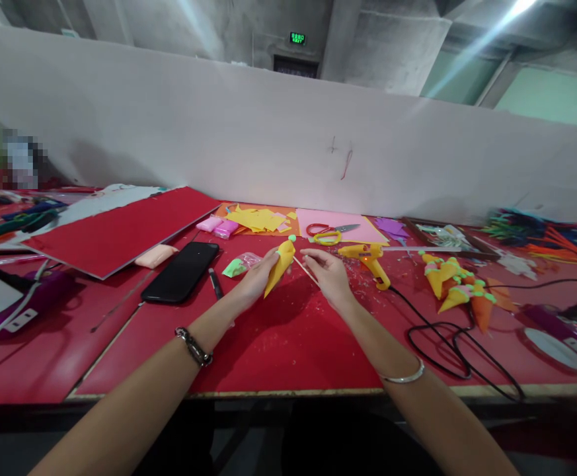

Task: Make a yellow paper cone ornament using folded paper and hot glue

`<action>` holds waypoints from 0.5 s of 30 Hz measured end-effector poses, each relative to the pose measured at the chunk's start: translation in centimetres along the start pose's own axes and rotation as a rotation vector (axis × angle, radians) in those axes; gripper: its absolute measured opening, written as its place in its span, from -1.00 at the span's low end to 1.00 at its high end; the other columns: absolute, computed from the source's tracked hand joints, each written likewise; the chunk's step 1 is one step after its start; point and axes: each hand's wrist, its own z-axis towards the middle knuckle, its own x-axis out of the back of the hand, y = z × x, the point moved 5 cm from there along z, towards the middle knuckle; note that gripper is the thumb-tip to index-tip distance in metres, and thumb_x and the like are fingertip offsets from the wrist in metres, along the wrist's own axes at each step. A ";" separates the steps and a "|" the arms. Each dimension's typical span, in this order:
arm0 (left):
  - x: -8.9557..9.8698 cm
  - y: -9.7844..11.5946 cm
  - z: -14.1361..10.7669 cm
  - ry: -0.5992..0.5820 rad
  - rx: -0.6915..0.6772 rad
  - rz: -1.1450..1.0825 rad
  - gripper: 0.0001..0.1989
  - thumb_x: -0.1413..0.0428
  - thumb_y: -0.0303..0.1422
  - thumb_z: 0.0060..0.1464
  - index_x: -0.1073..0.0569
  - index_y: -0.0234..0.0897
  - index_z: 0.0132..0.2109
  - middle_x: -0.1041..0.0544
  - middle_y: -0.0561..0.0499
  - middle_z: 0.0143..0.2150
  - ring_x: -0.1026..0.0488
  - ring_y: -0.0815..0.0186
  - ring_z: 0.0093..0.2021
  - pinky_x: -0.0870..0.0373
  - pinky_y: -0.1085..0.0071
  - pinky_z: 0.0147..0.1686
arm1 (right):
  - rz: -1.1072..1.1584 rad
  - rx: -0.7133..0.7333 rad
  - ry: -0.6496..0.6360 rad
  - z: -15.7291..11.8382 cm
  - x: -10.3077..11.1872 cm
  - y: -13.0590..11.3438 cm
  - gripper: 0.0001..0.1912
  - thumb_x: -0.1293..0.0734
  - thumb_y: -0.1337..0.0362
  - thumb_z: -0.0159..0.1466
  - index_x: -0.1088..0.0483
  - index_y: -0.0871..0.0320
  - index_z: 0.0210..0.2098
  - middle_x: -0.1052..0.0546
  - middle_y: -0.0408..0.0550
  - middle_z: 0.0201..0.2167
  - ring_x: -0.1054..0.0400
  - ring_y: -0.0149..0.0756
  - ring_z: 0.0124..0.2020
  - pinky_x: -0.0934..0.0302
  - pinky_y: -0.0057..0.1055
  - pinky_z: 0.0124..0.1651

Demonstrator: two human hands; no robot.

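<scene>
A yellow cone (280,268) with a small green ball near its top is held in my left hand (258,277), its tip pointing down. Just right of it, my right hand (328,274) pinches a thin pale stick (307,272), whose upper end is close to the cone; whether they touch is unclear. A yellow glue gun (367,258) lies to the right of my right hand. Left of my left hand sits light green clay (235,267) in clear plastic.
A black phone (181,272), a pen (215,283) and a red board (129,228) lie left. Behind are scissors (328,233) and yellow paper pieces (258,219). Finished-looking cones (454,284), a looped black cable (449,344) and a power strip (566,334) are right.
</scene>
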 end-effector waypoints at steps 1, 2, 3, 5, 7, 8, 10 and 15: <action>-0.2 -0.1 0.0 -0.042 0.028 -0.078 -0.71 0.08 -0.18 0.05 -0.34 -0.27 -0.17 -0.42 0.03 -0.40 -0.30 0.41 -0.49 -0.21 0.50 -0.50 | 0.026 -0.008 -0.002 0.0 0.0 0.0 -0.79 -0.28 0.23 0.06 -0.43 0.14 -0.32 -0.51 -0.09 -0.32 -0.38 -0.37 -0.37 -0.27 -0.38 -0.22; -0.5 -0.2 -0.1 -0.090 0.054 -0.161 -0.71 0.06 -0.19 0.04 -0.31 -0.24 -0.14 -0.40 0.04 -0.38 -0.30 0.43 -0.47 -0.21 0.52 -0.50 | 0.048 -0.016 -0.004 0.0 -0.1 0.0 -0.79 -0.28 0.23 0.06 -0.43 0.14 -0.32 -0.51 -0.09 -0.33 -0.38 -0.36 -0.37 -0.27 -0.37 -0.21; -0.7 -0.2 -0.2 -0.124 0.071 -0.230 -0.71 0.03 -0.20 0.03 -0.28 -0.21 -0.10 -0.38 0.06 -0.37 -0.29 0.44 -0.46 -0.21 0.54 -0.50 | 0.064 -0.019 -0.005 -0.1 -0.1 -0.1 -0.80 -0.28 0.22 0.06 -0.42 0.14 -0.32 -0.51 -0.09 -0.36 -0.39 -0.35 -0.37 -0.28 -0.37 -0.22; -1.1 0.0 -0.4 -0.174 0.079 -0.302 -0.67 -0.03 -0.22 -0.01 -0.23 -0.16 -0.07 -0.34 0.10 -0.40 -0.26 0.48 -0.48 -0.18 0.57 -0.51 | 0.067 -0.005 -0.001 -0.2 -0.1 -0.4 -0.81 -0.28 0.20 0.06 -0.42 0.15 -0.35 -0.50 -0.11 -0.43 -0.38 -0.36 -0.41 -0.28 -0.38 -0.26; -1.5 0.3 -0.7 -0.234 0.076 -0.317 -0.61 -0.07 -0.24 -0.03 -0.19 -0.13 -0.04 -0.29 0.14 -0.45 -0.20 0.53 -0.54 -0.14 0.59 -0.53 | 0.045 0.032 0.004 -0.4 -0.2 -0.8 -0.82 -0.30 0.19 0.05 -0.41 0.15 -0.40 -0.48 -0.13 -0.48 -0.36 -0.39 -0.46 -0.28 -0.42 -0.32; -1.6 0.4 -0.9 -0.260 0.073 -0.317 -0.58 -0.09 -0.24 -0.04 -0.17 -0.13 -0.03 -0.27 0.16 -0.47 -0.16 0.55 -0.56 -0.12 0.60 -0.54 | 0.041 0.050 0.002 -0.5 -0.3 -1.0 -0.83 -0.31 0.19 0.05 -0.41 0.15 -0.41 -0.48 -0.13 -0.48 -0.35 -0.39 -0.47 -0.28 -0.42 -0.33; -1.8 0.5 -1.0 -0.288 0.064 -0.311 -0.54 -0.11 -0.25 -0.06 -0.14 -0.12 -0.02 -0.26 0.17 -0.48 -0.14 0.56 -0.57 -0.12 0.59 -0.53 | 0.064 0.070 -0.011 -0.6 -0.4 -1.3 -0.84 -0.31 0.21 0.05 -0.41 0.14 -0.39 -0.49 -0.12 -0.42 -0.36 -0.38 -0.43 -0.30 -0.41 -0.29; -1.7 0.5 -1.0 -0.259 0.041 -0.295 -0.55 -0.12 -0.26 -0.07 -0.11 -0.15 -0.05 -0.36 0.10 -0.35 -0.27 0.51 -0.46 -0.19 0.54 -0.43 | 0.095 0.066 -0.010 -0.8 -0.6 -1.4 -0.81 -0.28 0.26 0.08 -0.42 0.11 -0.30 -0.51 -0.10 -0.33 -0.40 -0.34 -0.37 -0.30 -0.34 -0.21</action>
